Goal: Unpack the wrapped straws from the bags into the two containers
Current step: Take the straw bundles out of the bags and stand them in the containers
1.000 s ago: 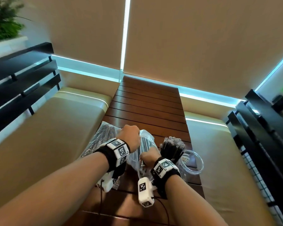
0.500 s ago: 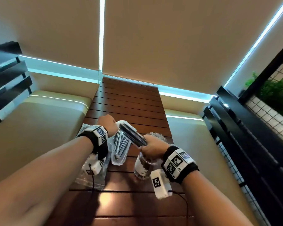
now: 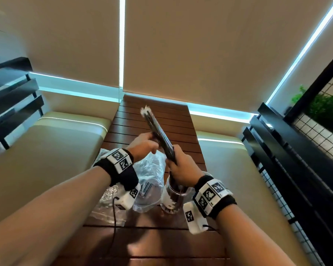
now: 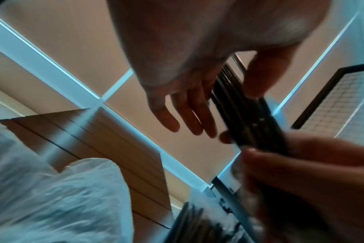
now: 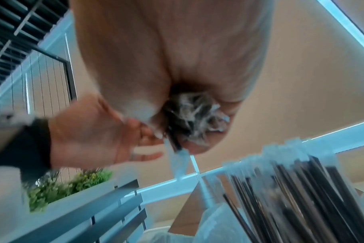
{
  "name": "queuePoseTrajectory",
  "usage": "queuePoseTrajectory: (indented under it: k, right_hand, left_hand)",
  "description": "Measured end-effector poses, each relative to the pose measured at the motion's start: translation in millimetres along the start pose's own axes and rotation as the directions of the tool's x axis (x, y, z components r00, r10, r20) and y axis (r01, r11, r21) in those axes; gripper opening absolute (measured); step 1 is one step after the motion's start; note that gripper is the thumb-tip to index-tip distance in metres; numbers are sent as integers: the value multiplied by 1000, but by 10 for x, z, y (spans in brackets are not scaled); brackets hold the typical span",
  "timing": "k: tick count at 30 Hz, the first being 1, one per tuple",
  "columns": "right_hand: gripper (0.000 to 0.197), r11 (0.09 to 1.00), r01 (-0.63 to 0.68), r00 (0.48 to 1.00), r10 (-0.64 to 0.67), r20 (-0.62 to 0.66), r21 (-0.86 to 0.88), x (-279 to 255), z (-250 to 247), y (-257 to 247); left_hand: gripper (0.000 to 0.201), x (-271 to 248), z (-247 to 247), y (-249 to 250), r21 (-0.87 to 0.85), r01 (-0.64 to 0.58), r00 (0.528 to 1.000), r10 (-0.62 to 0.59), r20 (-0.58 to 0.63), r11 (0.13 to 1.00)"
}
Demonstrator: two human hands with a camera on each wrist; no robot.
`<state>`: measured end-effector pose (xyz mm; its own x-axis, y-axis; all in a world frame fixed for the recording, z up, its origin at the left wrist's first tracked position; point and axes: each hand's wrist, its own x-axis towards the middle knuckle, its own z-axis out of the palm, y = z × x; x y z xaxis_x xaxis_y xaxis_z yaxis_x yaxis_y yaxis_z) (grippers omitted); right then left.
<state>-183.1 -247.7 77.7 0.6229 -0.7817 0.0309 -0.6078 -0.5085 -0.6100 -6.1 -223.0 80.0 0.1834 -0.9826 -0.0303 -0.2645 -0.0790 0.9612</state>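
Observation:
My right hand (image 3: 179, 166) grips the lower end of a bundle of dark wrapped straws (image 3: 158, 131), which points up and away to the left. It hangs just above a clear container (image 3: 173, 198) that holds several straws. My left hand (image 3: 145, 144) touches the bundle's side, its fingers (image 4: 187, 115) straight and its thumb on the far side of the bundle (image 4: 249, 118). The bundle's crinkled wrapper ends (image 5: 194, 118) show under my right palm. An open plastic bag (image 3: 149, 169) with more straws inside lies left of the container.
A second crumpled plastic bag (image 3: 104, 200) lies on the slatted wooden table (image 3: 154, 242) at the left. Tan cushioned benches (image 3: 46, 160) flank the table. Black railings (image 3: 296, 150) and a wire grid with plants stand at the right.
My right hand has lifted the straw bundle up and swung it steeper above the container. My left hand has left the bag and come up against the bundle.

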Motion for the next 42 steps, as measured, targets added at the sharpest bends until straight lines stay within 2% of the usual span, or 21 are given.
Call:
queuePoseTrajectory:
  k: [1, 3, 7, 9, 10, 11, 12, 13, 15, 16, 18, 21, 24, 28, 34, 36, 39, 42]
  right_hand:
    - [21, 1000, 11, 999, -11, -41, 5, 3, 59, -9]
    - [24, 999, 42, 993, -40, -110, 20, 6, 155, -13]
    - [22, 995, 101, 987, -97, -132, 25, 39, 286, 33]
    - [25, 995, 99, 988, -96, -124, 18, 25, 304, 45]
    - [25, 995, 94, 988, -91, -124, 21, 8, 293, 39]
    - [24, 995, 94, 988, -90, -124, 28, -8, 282, 45]
    - [22, 996, 89, 988, -90, -124, -13, -26, 261, 62]
    - [25, 989, 89, 985, -104, -134, -114, -38, 240, 87]
    - [52, 938, 48, 977, -116, -179, -345, -66, 175, 197]
    - [68, 920, 8, 973, -98, -209, -392, -87, 126, 260]
    - [92, 915, -78, 972, -18, -235, -395, -139, 33, 417]
    - [123, 901, -169, 982, 117, -150, -400, -208, -22, 659]
    - [138, 894, -203, 979, 198, -52, -400, -231, 43, 813]
    - [130, 926, -217, 975, 222, -20, -309, -233, 160, 891]
    - [97, 965, -238, 968, 227, -104, -111, -155, 199, 951]
    - [88, 970, -233, 967, 224, -124, -70, -126, 189, 985]
    - [79, 973, -228, 965, 223, -136, -24, -78, 187, 1031]
    - [79, 973, -232, 965, 229, -127, -4, -34, 188, 1058]
  left_hand:
    - [43, -54, 36, 112, -96, -25, 996, 33, 84, 995]
    - [47, -108, 78, 234, -252, -11, 990, 47, 136, 968]
    - [43, -27, 155, 274, -578, 16, 1000, -19, 1, 816]
    - [39, 36, 201, 314, -671, -3, 991, -86, -99, 742]
    - [30, 53, 234, 364, -692, -25, 984, -106, -146, 721]
    - [25, 66, 273, 402, -688, -50, 976, -112, -188, 724]
    - [29, 89, 316, 423, -659, -76, 968, -103, -229, 748]
    - [33, 110, 343, 423, -606, -101, 962, -79, -263, 789]
    - [40, 120, 397, 426, -491, -150, 952, -10, -307, 858]
    - [41, 130, 418, 407, -457, -173, 946, 18, -323, 873]
    - [42, 154, 459, 345, -433, -196, 938, 40, -344, 880]
    - [41, 181, 562, 218, -410, -197, 931, 39, -364, 890]
    - [41, 202, 692, 118, -371, -201, 934, 63, -352, 906]
    - [37, 227, 831, 82, -337, -225, 945, 120, -305, 914]
    - [38, 318, 984, 18, -318, -180, 966, 105, -237, 931]
    - [38, 314, 1028, 55, -320, -197, 967, 129, -221, 927]
    - [37, 344, 1052, 210, -277, -245, 965, 206, -161, 929]
    - [40, 400, 1060, 265, -247, -229, 969, 197, -148, 942]
